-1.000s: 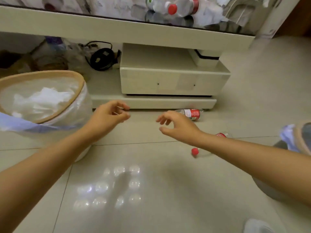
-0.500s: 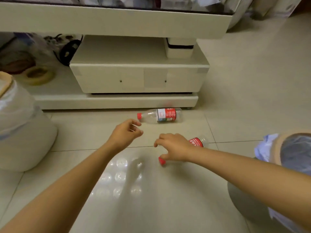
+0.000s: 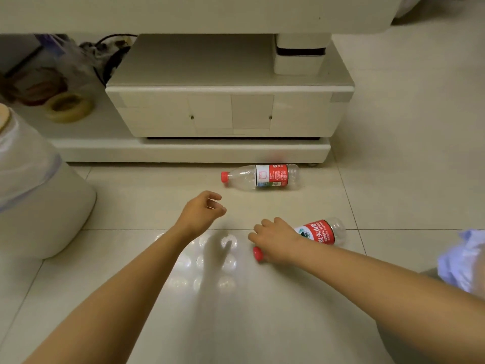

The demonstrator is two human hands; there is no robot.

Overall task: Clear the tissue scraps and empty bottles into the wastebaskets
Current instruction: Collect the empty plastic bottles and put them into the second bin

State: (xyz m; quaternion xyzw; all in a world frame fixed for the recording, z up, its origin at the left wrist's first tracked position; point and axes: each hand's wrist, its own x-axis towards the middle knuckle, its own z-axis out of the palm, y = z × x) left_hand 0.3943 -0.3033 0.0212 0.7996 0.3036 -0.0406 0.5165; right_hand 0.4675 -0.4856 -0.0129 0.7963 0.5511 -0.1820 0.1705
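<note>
Fingers (image 3: 258,229) of the right hand (image 3: 275,239) are curled down over the neck end of the near bottle (image 3: 321,232), grasping it, it seems, though the palm hides the actual contact. That bottle lies on its side on the tiled floor (image 3: 262,311), red cap (image 3: 258,254) poking out toward the camera just under the hand, red label showing beyond the wrist.

Over on the other side, the left hand (image 3: 200,212) hovers above the floor with its fingers loosely curled, released, holding nothing.

Further back, the far bottle (image 3: 262,177) lies on its side too, cap pointing left, just in front of the base of the white cabinet (image 3: 228,114) and well apart from both hands.

At the left edge stands the white wastebasket (image 3: 39,206) with its clear liner, only partly in view. At the right edge, a bunch of pale blue bag (image 3: 464,261) pokes in, just beside the right forearm. On the low shelf to the left of the cabinet sits a roll of tape (image 3: 68,107), with dark cables (image 3: 110,56) behind it.
</note>
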